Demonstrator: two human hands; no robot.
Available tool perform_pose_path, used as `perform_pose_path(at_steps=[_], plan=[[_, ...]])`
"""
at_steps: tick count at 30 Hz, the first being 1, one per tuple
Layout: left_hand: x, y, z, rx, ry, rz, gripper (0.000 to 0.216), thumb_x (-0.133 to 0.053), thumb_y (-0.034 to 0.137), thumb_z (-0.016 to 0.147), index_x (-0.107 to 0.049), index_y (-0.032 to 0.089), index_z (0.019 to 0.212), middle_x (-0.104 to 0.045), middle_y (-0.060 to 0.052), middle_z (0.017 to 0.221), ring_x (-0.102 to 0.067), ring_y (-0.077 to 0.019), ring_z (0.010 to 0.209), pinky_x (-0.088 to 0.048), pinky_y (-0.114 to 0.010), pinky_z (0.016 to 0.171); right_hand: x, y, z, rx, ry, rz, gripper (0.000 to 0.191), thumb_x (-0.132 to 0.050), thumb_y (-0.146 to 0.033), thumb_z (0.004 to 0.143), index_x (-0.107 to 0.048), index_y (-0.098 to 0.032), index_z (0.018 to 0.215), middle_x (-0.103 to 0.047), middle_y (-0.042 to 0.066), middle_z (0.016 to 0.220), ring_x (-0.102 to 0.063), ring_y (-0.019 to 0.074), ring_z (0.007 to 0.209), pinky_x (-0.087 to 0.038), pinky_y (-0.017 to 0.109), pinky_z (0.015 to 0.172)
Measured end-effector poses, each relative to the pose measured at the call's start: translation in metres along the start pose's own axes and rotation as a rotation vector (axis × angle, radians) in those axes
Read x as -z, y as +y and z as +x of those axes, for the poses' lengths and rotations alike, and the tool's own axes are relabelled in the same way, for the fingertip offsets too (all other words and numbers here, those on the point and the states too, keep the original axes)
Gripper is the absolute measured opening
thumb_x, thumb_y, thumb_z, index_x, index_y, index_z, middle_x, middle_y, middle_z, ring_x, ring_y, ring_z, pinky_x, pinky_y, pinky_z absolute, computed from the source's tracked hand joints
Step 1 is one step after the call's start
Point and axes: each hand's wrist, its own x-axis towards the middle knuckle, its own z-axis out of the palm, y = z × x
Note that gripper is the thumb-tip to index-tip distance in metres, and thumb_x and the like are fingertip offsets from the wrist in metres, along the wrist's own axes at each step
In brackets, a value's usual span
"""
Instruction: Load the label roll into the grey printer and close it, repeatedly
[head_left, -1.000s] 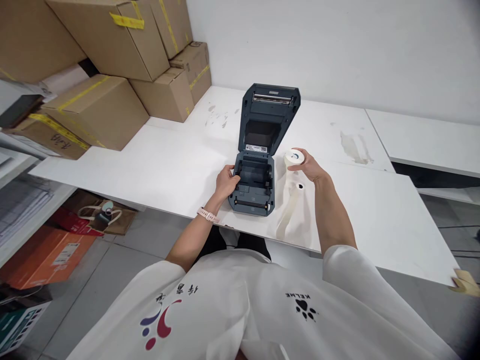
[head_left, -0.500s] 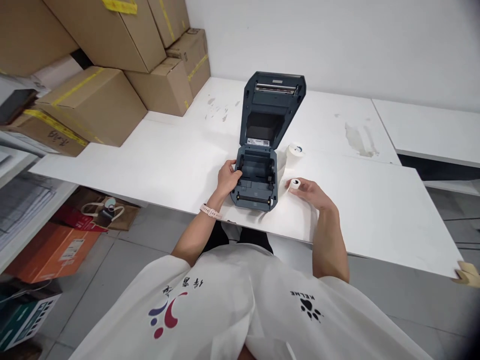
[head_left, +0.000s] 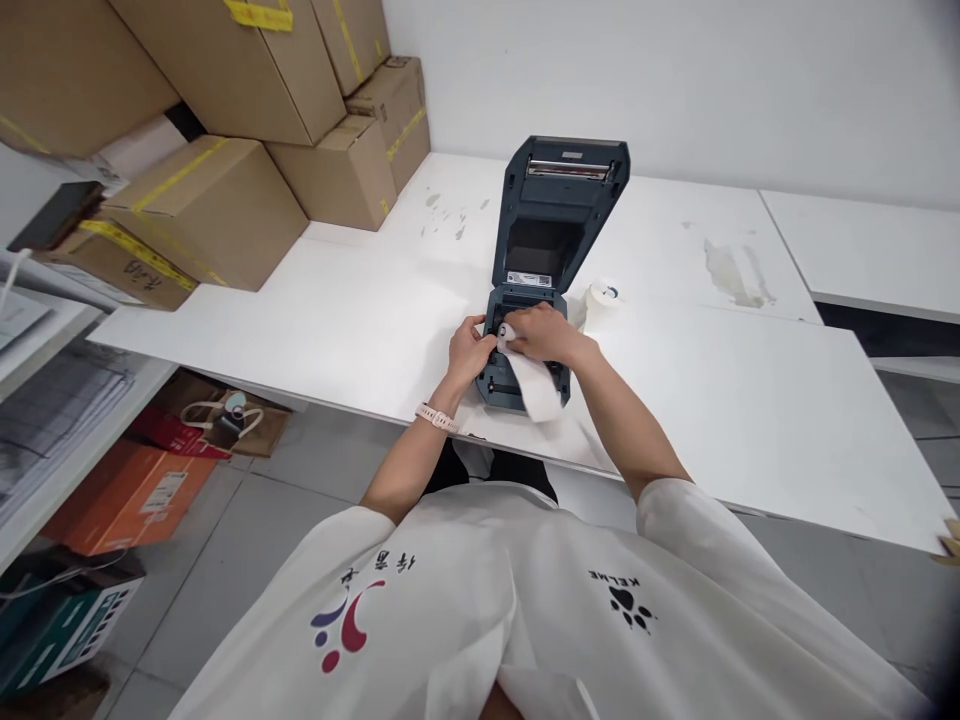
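A dark grey label printer (head_left: 553, 215) stands on the white table (head_left: 337, 320) with its lid tipped up and back. My right hand (head_left: 541, 334) is over the printer's open bay, fingers closed on a small roll of white paper (head_left: 507, 332). A strip of that paper (head_left: 537, 388) hangs over the printer's front. My left hand (head_left: 471, 350), a pale watch on its wrist, grips the printer's left edge, its fingers meeting the small roll. A larger white paper roll (head_left: 602, 298) sits on the table just right of the printer.
Cardboard boxes with yellow tape (head_left: 202, 205) are stacked at the table's far left corner. A second white table (head_left: 862, 255) adjoins on the right. Below left, shelving, an orange box (head_left: 127, 495) and a bag (head_left: 225, 420) stand on the floor. The table has stains (head_left: 731, 270).
My right hand set the larger roll down beside the printer, picked up the small roll with its trailing strip, and brought it over the printer's bay. My left hand stayed at the printer's left edge.
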Motion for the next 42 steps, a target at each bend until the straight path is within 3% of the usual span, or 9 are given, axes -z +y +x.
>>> perform_pose_path(at_steps=[3, 5, 8, 14, 22, 34, 39, 42], plan=[[0.000, -0.002, -0.002, -0.007, 0.000, -0.017, 0.047, -0.060, 0.021, 0.073, -0.064, 0.018, 0.120, -0.060, -0.001, 0.081, -0.055, -0.0158, 0.072, -0.042, -0.029, 0.068, -0.014, -0.002, -0.010, -0.020, 0.073, 0.022, 0.035, -0.053, -0.026, 0.095, -0.064, -0.011, 0.125, -0.070, 0.019, 0.124, -0.064, 0.0360, 0.117, -0.043, 0.048, 0.101], [-0.001, -0.003, -0.002, -0.011, -0.016, -0.072, 0.049, -0.061, 0.022, 0.073, -0.063, 0.019, 0.122, -0.066, -0.005, 0.101, -0.060, -0.0172, 0.084, -0.046, -0.030, 0.074, -0.023, -0.001, -0.028, -0.037, 0.206, 0.070, 0.039, -0.051, -0.027, 0.096, -0.063, -0.013, 0.131, -0.068, 0.017, 0.128, -0.061, 0.0358, 0.117, -0.045, 0.049, 0.100], [-0.004, -0.005, -0.001, 0.002, -0.066, -0.185, 0.053, -0.063, 0.022, 0.073, -0.059, 0.017, 0.125, -0.065, -0.010, 0.126, -0.061, -0.0206, 0.106, -0.049, -0.031, 0.086, -0.040, -0.009, -0.057, -0.047, 0.404, 0.170, 0.035, -0.050, -0.030, 0.098, -0.070, -0.016, 0.124, -0.071, 0.014, 0.124, -0.061, 0.0344, 0.112, -0.049, 0.050, 0.096], [-0.004, -0.005, 0.000, 0.067, -0.145, -0.227, 0.061, -0.067, 0.029, 0.075, -0.052, 0.020, 0.134, -0.061, -0.012, 0.137, -0.062, -0.0228, 0.116, -0.051, -0.031, 0.089, -0.081, -0.048, -0.096, -0.078, 0.641, 0.334, 0.034, -0.044, -0.031, 0.103, -0.073, -0.024, 0.119, -0.072, 0.011, 0.126, -0.063, 0.0314, 0.111, -0.052, 0.053, 0.097], [-0.002, 0.002, -0.002, 0.095, -0.163, -0.230, 0.060, -0.070, 0.031, 0.073, -0.054, 0.019, 0.131, -0.063, -0.012, 0.132, -0.064, -0.0215, 0.108, -0.052, -0.030, 0.084, -0.091, -0.080, -0.109, -0.084, 0.631, 0.357, 0.039, -0.048, -0.037, 0.101, -0.062, -0.028, 0.137, -0.063, 0.010, 0.143, -0.062, 0.0349, 0.122, -0.053, 0.056, 0.096], [0.001, 0.009, -0.005, 0.113, -0.171, -0.247, 0.061, -0.073, 0.032, 0.074, -0.055, 0.019, 0.130, -0.063, -0.013, 0.133, -0.065, -0.0238, 0.110, -0.053, -0.033, 0.085, -0.089, -0.074, -0.109, -0.081, 0.630, 0.403, 0.034, -0.053, -0.038, 0.100, -0.067, -0.026, 0.128, -0.066, 0.007, 0.140, -0.062, 0.0324, 0.118, -0.051, 0.053, 0.096], [0.011, 0.007, -0.047, 0.142, -0.236, -0.305, 0.071, -0.068, 0.050, 0.084, -0.045, 0.023, 0.145, -0.056, -0.014, 0.148, -0.059, -0.0283, 0.130, -0.052, -0.037, 0.100, -0.088, -0.069, -0.119, -0.029, 0.677, 0.538, 0.023, -0.056, -0.034, 0.100, -0.074, -0.027, 0.111, -0.075, 0.008, 0.125, -0.068, 0.0283, 0.110, -0.055, 0.051, 0.095], [0.019, -0.004, -0.086, 0.137, -0.287, -0.283, 0.089, -0.070, 0.057, 0.082, -0.031, 0.029, 0.157, -0.043, -0.010, 0.162, -0.043, -0.0320, 0.147, -0.043, -0.042, 0.115, -0.076, -0.046, -0.118, -0.033, 0.752, 0.700, 0.020, -0.057, -0.036, 0.099, -0.075, -0.028, 0.100, -0.078, 0.006, 0.111, -0.071, 0.0256, 0.106, -0.057, 0.047, 0.092]])
